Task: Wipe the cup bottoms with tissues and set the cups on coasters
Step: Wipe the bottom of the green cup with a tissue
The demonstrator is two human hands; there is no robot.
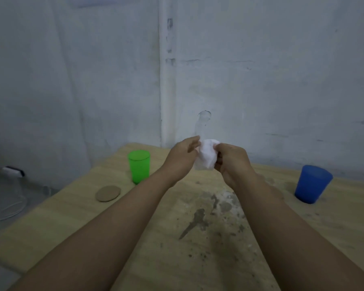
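Both of my hands are raised over the middle of the table with a crumpled white tissue [206, 157] between them. My left hand [182, 159] holds the tissue's left side between fingers and thumb. My right hand [232, 162] pinches its right side. A faint glassy outline [202, 122] rises above the tissue; I cannot tell whether it is a clear cup or a mark on the wall. A green cup [139, 165] stands upright at the far left, with a round brown coaster [108, 193] lying bare just in front of it. A blue cup [312, 183] stands upright at the right.
The wooden table [72, 223] has a dirty, stained patch [208, 215] in its middle. Its far edge meets a grey-white wall. A white pipe [167, 80] runs down the wall. Left of the table lies floor with a thin cable [11, 211].
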